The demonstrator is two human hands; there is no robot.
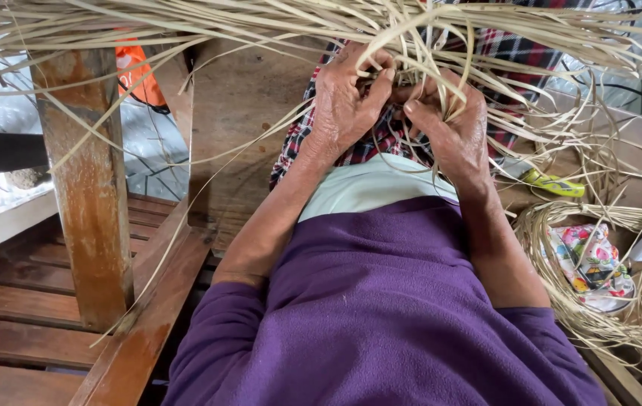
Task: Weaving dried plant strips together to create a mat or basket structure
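Both hands are working in a mass of pale dried straw strips [426,30] that is fanning out across the top of the view, above the person's lap. The left hand [347,98] is curling its fingers around a few strips, thumb pressing against them, while the right hand [452,124] is pinching other strips between thumb and bent fingers; the 2 hands are almost touching each other. Beneath them a red plaid cloth [366,146] is lying over the lap, next to a purple fleece top [381,301]. A wooden post [88,195] is standing to the left on a slatted wooden floor [13,331]. To the right, a coil of straw [561,293] is ringing a flowered cloth [591,263].
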